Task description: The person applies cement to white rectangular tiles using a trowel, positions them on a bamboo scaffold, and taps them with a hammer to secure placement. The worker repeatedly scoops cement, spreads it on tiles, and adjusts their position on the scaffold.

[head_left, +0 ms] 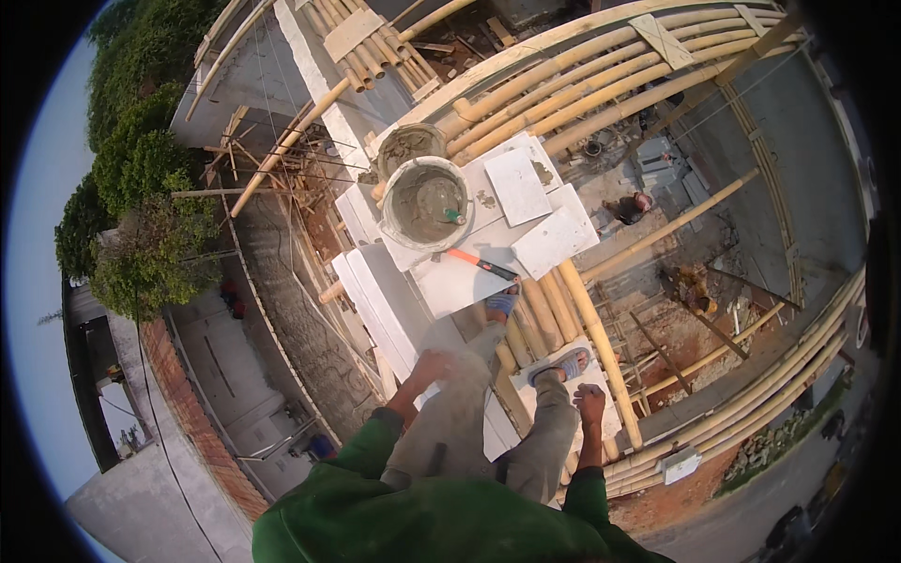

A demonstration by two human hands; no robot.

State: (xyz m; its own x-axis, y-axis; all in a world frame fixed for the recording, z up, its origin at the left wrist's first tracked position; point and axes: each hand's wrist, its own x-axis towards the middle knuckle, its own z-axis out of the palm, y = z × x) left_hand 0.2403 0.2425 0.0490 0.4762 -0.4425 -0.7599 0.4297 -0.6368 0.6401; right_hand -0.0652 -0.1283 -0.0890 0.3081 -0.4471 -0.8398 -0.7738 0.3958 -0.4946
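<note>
Both my hands hang beside my legs, away from the tools. My left hand (432,366), smeared by motion, is by my left knee next to the white block wall (375,296); its fingers are unclear. My right hand (589,402) is curled beside my right shin, with nothing visible in it. Ahead, a bucket (385,225) holds grey mortar (422,202), and a green-handled tool (454,216) rests in it. A hammer-like tool with an orange and black handle (483,265) lies on white blocks, close to my left foot.
A second mortar container (411,141) stands behind the bucket. White slabs (518,185) lie to its right. I stand high on bamboo poles (535,324) and a board, with open drops on both sides. Two people (631,206) (693,289) are below right.
</note>
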